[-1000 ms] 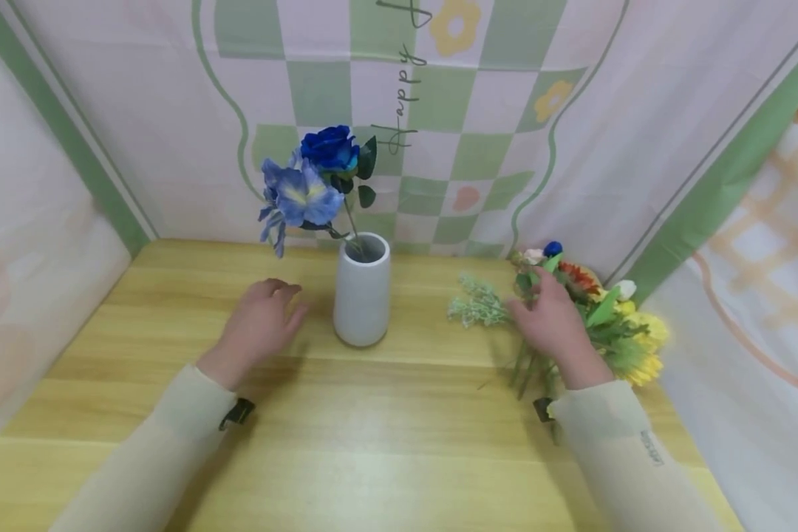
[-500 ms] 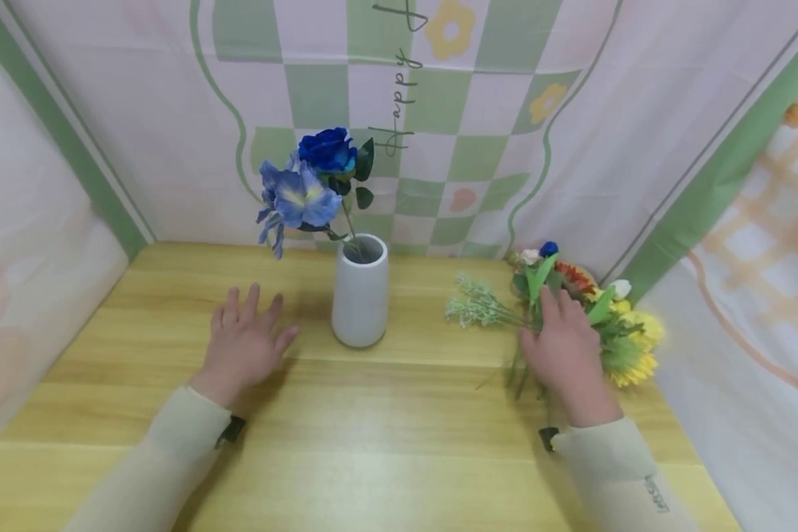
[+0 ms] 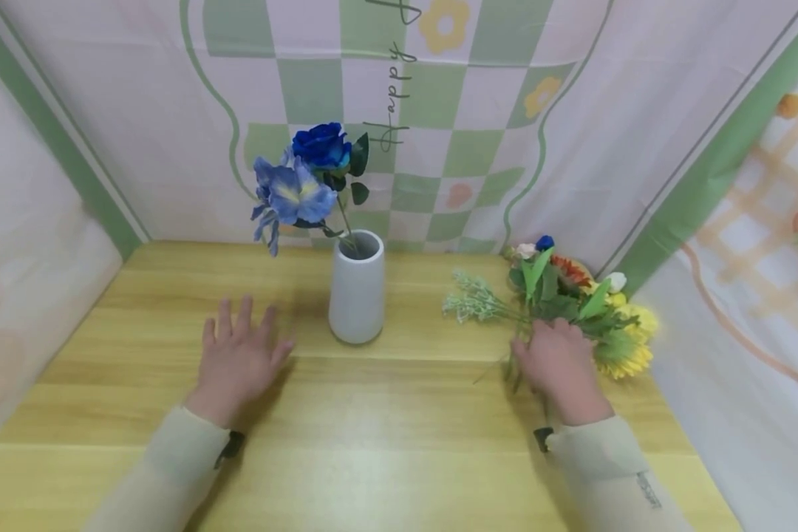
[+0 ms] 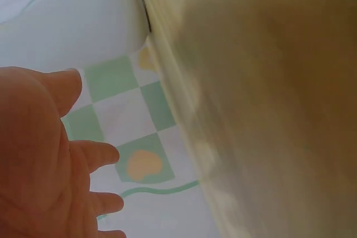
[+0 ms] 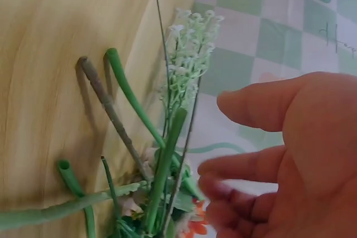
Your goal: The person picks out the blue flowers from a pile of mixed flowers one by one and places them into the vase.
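Observation:
A white vase (image 3: pixel 357 299) stands upright in the middle of the table, holding a blue rose (image 3: pixel 322 145) and a light blue flower (image 3: pixel 299 193). To its left my left hand (image 3: pixel 236 366) is over the tabletop, fingers spread, touching no flower. My right hand (image 3: pixel 561 369) is at the pile of artificial flowers on the right, above their stems. In the right wrist view a gap separates thumb and forefinger, the other fingers are bent, and green stems (image 5: pixel 164 174) lie beside them. A sprig of tiny white blooms (image 3: pixel 473 299) points left out of the pile.
The pile includes yellow flowers (image 3: pixel 628 356), a red-orange flower (image 3: pixel 570 271), a white bud (image 3: pixel 615 282) and a small blue bloom (image 3: pixel 544 242). Printed cloth (image 3: pixel 425 162) hangs behind and on both sides of the wooden table (image 3: pixel 366 443).
My left hand has drawn back from the vase and its fingers have spread. My right hand has moved nearer me, from the blooms down to the stems. The vase flowers stay put.

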### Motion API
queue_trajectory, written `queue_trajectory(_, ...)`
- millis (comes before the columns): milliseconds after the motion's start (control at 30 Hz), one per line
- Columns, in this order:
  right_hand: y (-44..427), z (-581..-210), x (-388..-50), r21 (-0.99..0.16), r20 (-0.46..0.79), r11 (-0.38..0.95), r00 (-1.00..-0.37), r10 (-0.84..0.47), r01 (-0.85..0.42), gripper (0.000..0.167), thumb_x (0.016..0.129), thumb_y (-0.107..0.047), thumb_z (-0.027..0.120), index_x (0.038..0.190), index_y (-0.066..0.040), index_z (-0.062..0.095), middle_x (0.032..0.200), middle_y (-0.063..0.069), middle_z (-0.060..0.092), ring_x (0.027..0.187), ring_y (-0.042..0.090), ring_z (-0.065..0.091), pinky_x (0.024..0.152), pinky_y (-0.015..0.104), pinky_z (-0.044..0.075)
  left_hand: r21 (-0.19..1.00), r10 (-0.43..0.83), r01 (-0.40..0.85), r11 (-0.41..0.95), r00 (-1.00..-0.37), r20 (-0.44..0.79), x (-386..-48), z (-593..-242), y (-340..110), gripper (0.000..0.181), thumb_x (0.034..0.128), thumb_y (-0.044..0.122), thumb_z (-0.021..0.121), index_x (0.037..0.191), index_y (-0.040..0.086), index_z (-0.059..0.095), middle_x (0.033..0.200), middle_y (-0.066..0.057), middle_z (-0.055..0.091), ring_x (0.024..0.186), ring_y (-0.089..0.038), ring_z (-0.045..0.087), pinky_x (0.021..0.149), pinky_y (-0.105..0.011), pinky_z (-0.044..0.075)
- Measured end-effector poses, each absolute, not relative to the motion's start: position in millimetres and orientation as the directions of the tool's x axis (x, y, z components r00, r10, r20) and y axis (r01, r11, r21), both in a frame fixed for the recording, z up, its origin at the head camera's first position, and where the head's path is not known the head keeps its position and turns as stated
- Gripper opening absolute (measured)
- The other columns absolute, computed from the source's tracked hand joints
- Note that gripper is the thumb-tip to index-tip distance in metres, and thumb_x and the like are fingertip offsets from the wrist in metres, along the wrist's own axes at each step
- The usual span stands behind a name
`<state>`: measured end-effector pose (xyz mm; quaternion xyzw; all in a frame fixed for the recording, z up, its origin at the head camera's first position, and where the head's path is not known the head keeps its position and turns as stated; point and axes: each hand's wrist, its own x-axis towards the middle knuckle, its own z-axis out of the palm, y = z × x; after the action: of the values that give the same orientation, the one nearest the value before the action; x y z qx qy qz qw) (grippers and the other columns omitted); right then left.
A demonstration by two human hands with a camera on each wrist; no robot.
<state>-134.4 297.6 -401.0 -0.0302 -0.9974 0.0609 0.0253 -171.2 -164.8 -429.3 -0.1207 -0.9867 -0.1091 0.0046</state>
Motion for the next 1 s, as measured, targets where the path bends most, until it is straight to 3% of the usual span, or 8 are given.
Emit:
queue_trajectory(67,302,-403,-141,-0.133,0.026,0.99,-0.999,0.047,0.043,0.056,0.101,-0.037,0.049,0.118,0.016,0.057,0.109,0.039,0.055,0.103,0.057,0.05,0.09,0.07,0.038,0.22,0.232,0.234,0.947,-0.972,0.033,-170,-431,-166,0.086,0.0981,0.069,0.012,0.157,0.008,0.028,0.161,-0.028,0.003,0.142,-0.054,-0.01,0.109,-0.07,-0.006)
queue_trajectory(200,307,-406,-156,-0.201,-0.027,0.978,-0.998,0.058,0.062,0.039,0.101,-0.03,0.049,0.093,0.004,0.066,0.092,0.026,0.063,0.084,0.045,0.06,0.078,0.062,0.048,0.218,0.226,0.226,0.949,-0.974,0.028,-169,-432,-170,0.083,0.0999,0.067,0.017,0.156,0.007,0.029,0.161,-0.028,0.002,0.142,-0.054,-0.011,0.109,-0.07,-0.006)
queue_trajectory(300,311,-406,-165,-0.245,-0.094,0.963,-0.992,0.088,0.109,0.039,0.102,-0.028,0.049,0.071,-0.006,0.059,0.073,0.014,0.06,0.064,0.032,0.058,0.065,0.052,0.049,0.22,0.227,0.227,0.949,-0.974,0.024,-168,-431,-171,0.082,0.1008,0.066,0.019,0.156,0.006,0.029,0.161,-0.028,0.001,0.141,-0.055,-0.011,0.109,-0.069,-0.006)
queue_trajectory(367,313,-407,-169,-0.267,-0.131,0.953,-0.985,0.113,0.145,0.041,0.101,-0.028,0.05,0.065,-0.009,0.054,0.066,0.009,0.056,0.058,0.027,0.054,0.06,0.048,0.047,0.223,0.23,0.228,0.948,-0.973,0.021,-167,-431,-172,0.083,0.1006,0.066,0.019,0.156,0.005,0.028,0.16,-0.028,0.0,0.141,-0.055,-0.012,0.109,-0.069,-0.007)
queue_trajectory(600,316,-410,-179,-0.294,-0.166,0.938,-0.976,0.138,0.183,0.032,0.095,-0.022,0.056,0.068,-0.005,0.062,0.075,0.014,0.063,0.067,0.031,0.059,0.071,0.055,0.05,0.241,0.228,0.224,0.944,-0.974,0.012,-166,-429,-173,0.088,0.0985,0.069,0.014,0.155,0.004,0.028,0.16,-0.028,-0.003,0.141,-0.055,-0.013,0.109,-0.07,-0.007)
queue_trajectory(667,317,-410,-181,-0.31,-0.18,0.931,-0.973,0.144,0.195,0.031,0.093,-0.02,0.055,0.068,-0.004,0.063,0.076,0.016,0.063,0.068,0.032,0.06,0.071,0.054,0.05,0.246,0.229,0.224,0.943,-0.973,0.008,-166,-430,-174,0.084,0.1004,0.067,0.019,0.155,0.003,0.028,0.16,-0.028,-0.002,0.141,-0.054,-0.015,0.109,-0.07,-0.006)
queue_trajectory(833,321,-410,-183,-0.369,-0.154,0.905,-0.974,0.167,0.213,0.031,0.092,-0.017,0.05,0.066,-0.004,0.059,0.074,0.016,0.062,0.067,0.032,0.057,0.066,0.05,0.049,0.257,0.23,0.221,0.941,-0.973,-0.005,-165,-432,-176,0.075,0.1038,0.056,0.034,0.155,0.002,0.029,0.16,-0.03,-0.002,0.14,-0.056,-0.012,0.109,-0.071,-0.002)
queue_trajectory(1000,320,-408,-184,-0.45,-0.064,0.875,-0.984,0.166,0.177,0.032,0.092,-0.018,0.049,0.062,-0.009,0.051,0.065,0.01,0.055,0.059,0.028,0.051,0.055,0.04,0.043,0.262,0.227,0.218,0.94,-0.974,-0.003,-165,-433,-179,0.072,0.104,0.052,0.039,0.154,0.001,0.03,0.159,-0.031,0.0,0.14,-0.059,-0.007,0.109,-0.072,0.0)
